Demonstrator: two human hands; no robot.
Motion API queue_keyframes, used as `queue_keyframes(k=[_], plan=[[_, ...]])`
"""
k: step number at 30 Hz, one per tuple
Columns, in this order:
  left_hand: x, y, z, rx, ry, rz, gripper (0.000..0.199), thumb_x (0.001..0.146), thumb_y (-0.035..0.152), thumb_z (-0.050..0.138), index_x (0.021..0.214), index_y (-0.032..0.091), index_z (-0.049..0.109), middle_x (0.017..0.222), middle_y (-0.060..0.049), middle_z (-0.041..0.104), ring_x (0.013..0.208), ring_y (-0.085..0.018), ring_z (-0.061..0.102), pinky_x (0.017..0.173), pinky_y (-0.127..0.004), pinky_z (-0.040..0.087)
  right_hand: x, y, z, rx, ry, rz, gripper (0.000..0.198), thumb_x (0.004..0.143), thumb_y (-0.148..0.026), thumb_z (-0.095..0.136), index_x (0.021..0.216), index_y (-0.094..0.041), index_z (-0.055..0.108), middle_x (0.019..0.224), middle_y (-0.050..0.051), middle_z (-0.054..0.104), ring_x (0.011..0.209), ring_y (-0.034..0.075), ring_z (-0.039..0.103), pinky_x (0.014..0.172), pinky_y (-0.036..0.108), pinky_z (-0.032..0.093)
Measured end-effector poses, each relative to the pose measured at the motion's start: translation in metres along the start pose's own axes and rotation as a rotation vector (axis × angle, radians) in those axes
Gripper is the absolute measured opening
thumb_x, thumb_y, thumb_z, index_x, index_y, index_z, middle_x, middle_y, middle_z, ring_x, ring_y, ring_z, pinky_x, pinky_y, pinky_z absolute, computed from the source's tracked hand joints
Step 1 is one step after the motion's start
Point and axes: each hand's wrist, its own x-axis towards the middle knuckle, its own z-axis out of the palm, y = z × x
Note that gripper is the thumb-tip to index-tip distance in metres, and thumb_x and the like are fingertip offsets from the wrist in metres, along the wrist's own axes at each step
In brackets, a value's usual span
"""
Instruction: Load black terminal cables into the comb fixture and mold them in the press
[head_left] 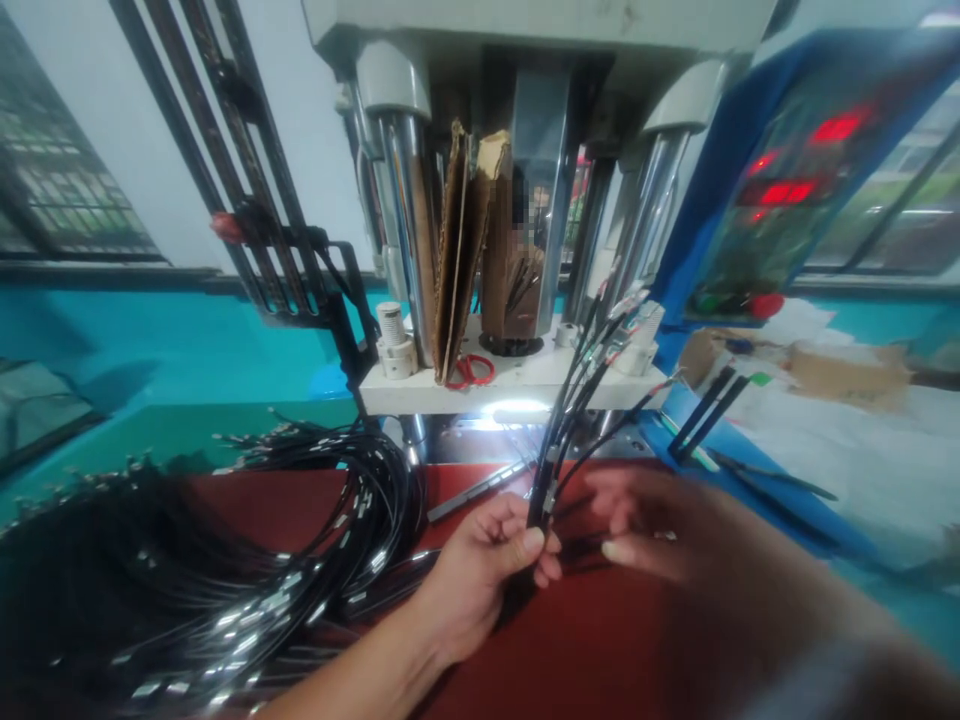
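My left hand (495, 560) is closed around a bundle of black cables (553, 450), held upright over the red mat. Above the grip the cables fan out, with thin wires and small pale connectors at their tips. Just right of the bundle is my right hand (645, 530), smeared by motion, its thumb and fingers apart at the near side. I cannot make out anything held in it. A large coiled heap of black cables (360, 520) with pale tags lies to the left of my hands.
Behind my hands stands a press with a white plate (525, 385), bearing cardboard pieces (457, 270) and red-handled scissors (474, 370). A grey metal strip (476, 492) lies on the red mat (585, 640). Tweezers (780, 478) rest at right near a blue control box (697, 170).
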Motion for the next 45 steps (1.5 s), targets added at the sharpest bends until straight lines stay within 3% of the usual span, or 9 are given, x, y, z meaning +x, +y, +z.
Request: queue_keyframes(k=[5, 9, 13, 16, 21, 28, 33, 40, 45], plan=[[0.0, -0.003, 0.002, 0.03, 0.041, 0.01, 0.017, 0.076, 0.021, 0.077, 0.083, 0.014, 0.064, 0.066, -0.003, 0.065, 0.059, -0.012, 0.057, 0.061, -0.026, 0.04, 0.033, -0.005, 0.002, 0.458, 0.055, -0.061, 0.051, 0.082, -0.039, 0.073, 0.127, -0.024, 0.056, 0.107, 0.008, 0.067, 0.089, 0.022, 0.067, 0.079, 0.034, 0.055], [-0.002, -0.003, 0.005, 0.055, 0.076, 0.006, 0.022, 0.073, 0.02, 0.079, 0.091, 0.013, 0.069, 0.066, -0.005, 0.067, 0.061, -0.013, 0.057, 0.065, -0.027, 0.039, 0.047, -0.026, 0.007, 0.546, 0.196, -0.112, 0.047, 0.081, -0.037, 0.074, 0.124, -0.024, 0.057, 0.108, 0.007, 0.069, 0.094, 0.022, 0.067, 0.091, 0.038, 0.053], [-0.002, -0.001, 0.007, 0.053, 0.071, 0.03, 0.034, 0.071, 0.017, 0.08, 0.104, 0.014, 0.071, 0.07, -0.002, 0.066, 0.062, -0.011, 0.056, 0.067, -0.026, 0.038, 0.052, -0.038, 0.012, 0.475, 0.408, -0.033, 0.04, 0.081, -0.036, 0.073, 0.117, -0.021, 0.063, 0.1, 0.005, 0.073, 0.092, 0.023, 0.069, 0.084, 0.035, 0.056], [-0.002, 0.0, 0.008, 0.025, 0.078, 0.045, 0.032, 0.073, 0.016, 0.079, 0.104, 0.015, 0.072, 0.073, -0.003, 0.067, 0.064, -0.011, 0.057, 0.068, -0.025, 0.039, 0.052, -0.039, 0.014, 0.329, 0.487, -0.004, 0.031, 0.086, -0.037, 0.067, 0.113, -0.021, 0.069, 0.092, 0.003, 0.076, 0.087, 0.022, 0.07, 0.079, 0.032, 0.057], [-0.002, 0.002, 0.009, -0.023, 0.092, 0.036, 0.034, 0.074, 0.015, 0.078, 0.108, 0.013, 0.071, 0.074, -0.005, 0.068, 0.066, -0.013, 0.06, 0.068, -0.025, 0.041, 0.05, -0.036, 0.014, 0.222, 0.52, -0.043, 0.03, 0.089, -0.038, 0.064, 0.114, -0.024, 0.07, 0.095, 0.001, 0.076, 0.085, 0.019, 0.07, 0.078, 0.029, 0.055], [-0.002, 0.003, 0.005, -0.073, 0.14, -0.004, 0.022, 0.069, 0.015, 0.082, 0.089, 0.013, 0.073, 0.076, -0.005, 0.069, 0.07, -0.015, 0.064, 0.071, -0.027, 0.045, 0.05, -0.028, 0.017, 0.382, 0.501, -0.058, 0.044, 0.082, -0.04, 0.073, 0.122, -0.023, 0.064, 0.096, 0.003, 0.075, 0.082, 0.018, 0.07, 0.076, 0.028, 0.056], [-0.001, 0.003, 0.007, -0.078, 0.136, -0.002, 0.021, 0.067, 0.016, 0.084, 0.083, 0.013, 0.07, 0.074, -0.005, 0.069, 0.069, -0.015, 0.063, 0.07, -0.026, 0.044, 0.051, -0.027, 0.017, 0.197, 0.55, -0.099, 0.036, 0.085, -0.041, 0.069, 0.116, -0.023, 0.069, 0.108, 0.005, 0.073, 0.096, 0.021, 0.069, 0.087, 0.032, 0.054], [0.0, 0.003, 0.007, -0.077, 0.102, 0.021, 0.019, 0.071, 0.017, 0.081, 0.082, 0.013, 0.066, 0.072, -0.002, 0.065, 0.07, -0.014, 0.063, 0.07, -0.026, 0.044, 0.056, -0.026, 0.016, 0.188, 0.605, -0.063, 0.045, 0.086, -0.046, 0.066, 0.122, -0.02, 0.065, 0.101, 0.006, 0.074, 0.085, 0.022, 0.069, 0.08, 0.035, 0.054], [0.002, 0.002, 0.006, -0.112, 0.105, 0.056, 0.024, 0.069, 0.016, 0.082, 0.084, 0.014, 0.063, 0.075, 0.0, 0.062, 0.066, -0.012, 0.061, 0.067, -0.025, 0.044, 0.056, -0.028, 0.016, 0.076, 0.549, -0.09, 0.03, 0.094, -0.044, 0.054, 0.093, -0.02, 0.072, 0.08, 0.001, 0.071, 0.075, 0.018, 0.063, 0.073, 0.029, 0.049]])
